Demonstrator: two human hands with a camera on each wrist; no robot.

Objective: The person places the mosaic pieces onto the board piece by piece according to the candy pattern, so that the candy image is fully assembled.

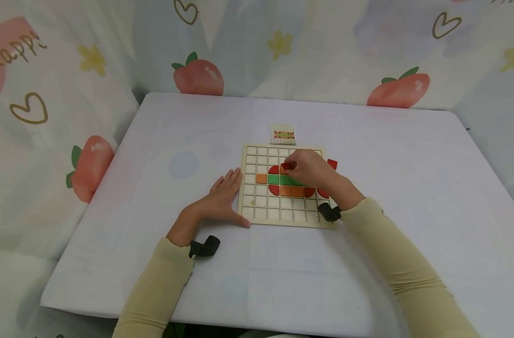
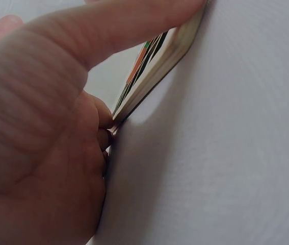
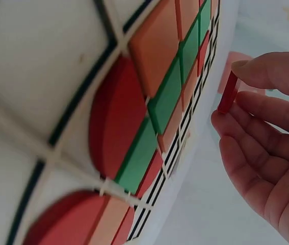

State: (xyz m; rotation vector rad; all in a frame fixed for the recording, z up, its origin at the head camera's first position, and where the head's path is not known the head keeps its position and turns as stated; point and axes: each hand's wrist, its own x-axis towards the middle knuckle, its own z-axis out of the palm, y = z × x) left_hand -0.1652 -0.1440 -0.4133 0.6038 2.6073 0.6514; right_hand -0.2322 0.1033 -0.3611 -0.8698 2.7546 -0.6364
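A wooden grid board (image 1: 260, 214) lies on the table. My left hand (image 1: 221, 199) rests against its left side with straight fingers, the thumb at the near left corner. Over the board, my right hand (image 1: 309, 168) pinches a small red tile (image 3: 229, 93) between thumb and fingertips. Green tiles (image 1: 273, 179) form a row in the grid, with orange tiles (image 1: 286, 191) in front of them. Rounded red tiles (image 1: 274, 190) sit at the ends, and a lone orange square (image 1: 261, 178) is to the left. My right hand hides some cells.
A small pattern card (image 1: 283, 134) lies just behind the board. Close to the board's right edge are a red tile (image 1: 332, 164) and a rounded red tile (image 1: 323, 193), partly behind my right wrist. A white cloth covers the table (image 1: 206, 122); printed curtains (image 1: 248, 51) hang behind it.
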